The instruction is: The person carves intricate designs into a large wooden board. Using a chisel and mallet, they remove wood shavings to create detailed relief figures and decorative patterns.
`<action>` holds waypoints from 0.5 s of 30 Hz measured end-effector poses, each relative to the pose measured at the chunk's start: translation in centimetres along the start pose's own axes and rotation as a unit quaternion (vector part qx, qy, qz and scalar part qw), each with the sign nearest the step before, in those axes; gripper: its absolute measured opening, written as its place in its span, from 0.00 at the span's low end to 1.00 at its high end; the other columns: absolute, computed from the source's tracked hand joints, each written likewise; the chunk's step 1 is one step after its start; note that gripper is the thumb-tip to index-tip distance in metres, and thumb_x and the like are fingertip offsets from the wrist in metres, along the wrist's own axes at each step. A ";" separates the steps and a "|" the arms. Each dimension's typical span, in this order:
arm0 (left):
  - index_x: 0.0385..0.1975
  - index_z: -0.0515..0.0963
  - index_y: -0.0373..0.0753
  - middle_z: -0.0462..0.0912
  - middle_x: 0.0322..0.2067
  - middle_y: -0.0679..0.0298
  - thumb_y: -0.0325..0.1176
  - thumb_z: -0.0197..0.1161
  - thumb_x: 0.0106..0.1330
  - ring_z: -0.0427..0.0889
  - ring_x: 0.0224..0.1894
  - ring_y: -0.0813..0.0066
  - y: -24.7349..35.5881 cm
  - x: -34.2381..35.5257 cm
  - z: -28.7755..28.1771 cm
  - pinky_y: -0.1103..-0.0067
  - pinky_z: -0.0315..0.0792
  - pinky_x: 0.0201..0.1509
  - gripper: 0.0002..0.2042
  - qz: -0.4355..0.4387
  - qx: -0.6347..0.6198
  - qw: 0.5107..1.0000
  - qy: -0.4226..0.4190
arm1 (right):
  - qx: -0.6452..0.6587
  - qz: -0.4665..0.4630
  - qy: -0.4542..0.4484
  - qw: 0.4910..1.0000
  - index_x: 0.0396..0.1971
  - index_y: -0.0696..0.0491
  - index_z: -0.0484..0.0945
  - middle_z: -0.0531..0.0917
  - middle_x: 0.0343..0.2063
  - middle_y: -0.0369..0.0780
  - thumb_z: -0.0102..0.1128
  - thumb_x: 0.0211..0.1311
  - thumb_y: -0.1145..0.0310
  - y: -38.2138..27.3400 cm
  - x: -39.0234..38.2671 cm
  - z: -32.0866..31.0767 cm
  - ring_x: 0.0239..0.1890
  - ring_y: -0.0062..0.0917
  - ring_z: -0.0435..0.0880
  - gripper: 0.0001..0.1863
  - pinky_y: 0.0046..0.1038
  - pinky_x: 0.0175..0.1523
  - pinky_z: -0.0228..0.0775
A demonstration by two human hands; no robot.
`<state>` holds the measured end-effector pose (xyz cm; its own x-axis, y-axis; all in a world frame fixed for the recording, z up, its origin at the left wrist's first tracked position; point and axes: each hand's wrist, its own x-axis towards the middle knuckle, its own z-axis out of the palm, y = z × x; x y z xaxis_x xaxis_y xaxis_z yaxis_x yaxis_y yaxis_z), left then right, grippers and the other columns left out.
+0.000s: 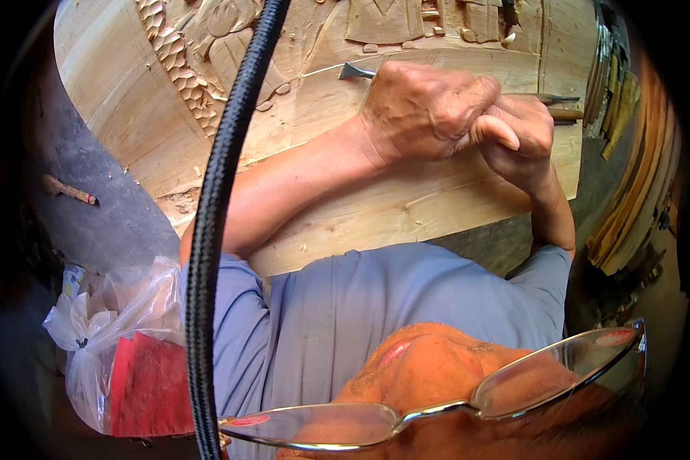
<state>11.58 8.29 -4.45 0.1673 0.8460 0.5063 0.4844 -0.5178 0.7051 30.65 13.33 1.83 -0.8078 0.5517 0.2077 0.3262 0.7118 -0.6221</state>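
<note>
A chisel with a flat, flared metal blade [354,71] points left over the carved wooden panel [406,203]. My left hand [425,111] is closed around it, so most of its length is hidden. Pressed up against that hand, my right hand [523,142] has its fingers curled shut; what lies inside them cannot be made out. Just beyond the right hand, a dark metal tool end [557,99] and a brown wooden handle [566,115] rest near the panel's right edge.
Raised carving and a band of gouged scallops [178,57] cover the panel's far part. Several long-handled tools [617,107] and curved wooden strips [636,188] stand at right. A clear plastic bag [92,337] with something red lies lower left. A black braided cable [221,184] crosses the view.
</note>
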 end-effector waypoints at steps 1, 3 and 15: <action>0.43 0.86 0.43 0.88 0.26 0.65 0.48 0.69 0.72 0.87 0.23 0.69 0.0 -0.1 0.1 0.74 0.76 0.24 0.14 0.002 0.003 1.000 -0.002 | -0.001 0.000 0.002 1.000 0.34 0.57 0.88 0.82 0.23 0.41 0.71 0.50 0.81 -0.1 -0.1 0.1 0.22 0.36 0.82 0.09 0.35 0.26 0.69; 0.42 0.86 0.43 0.88 0.25 0.65 0.49 0.68 0.72 0.87 0.22 0.69 -0.1 -0.2 0.3 0.74 0.76 0.24 0.15 0.004 0.003 1.000 0.000 | 0.003 0.005 0.005 1.000 0.34 0.57 0.88 0.82 0.23 0.41 0.71 0.50 0.81 -0.1 -0.3 0.1 0.23 0.36 0.82 0.10 0.35 0.26 0.69; 0.38 0.86 0.43 0.84 0.20 0.65 0.59 0.61 0.76 0.84 0.19 0.68 -0.1 -0.2 0.7 0.74 0.72 0.21 0.23 0.002 0.021 0.999 0.025 | 0.017 -0.006 -0.003 1.000 0.34 0.53 0.87 0.82 0.24 0.39 0.72 0.46 0.81 0.6 -0.1 0.7 0.22 0.35 0.82 0.13 0.35 0.25 0.69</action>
<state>12.12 8.24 -4.95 0.1260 0.8364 0.5335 0.5199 -0.5137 0.6825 30.62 13.44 0.89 -0.8146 0.5408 0.2096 0.3002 0.7024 -0.6454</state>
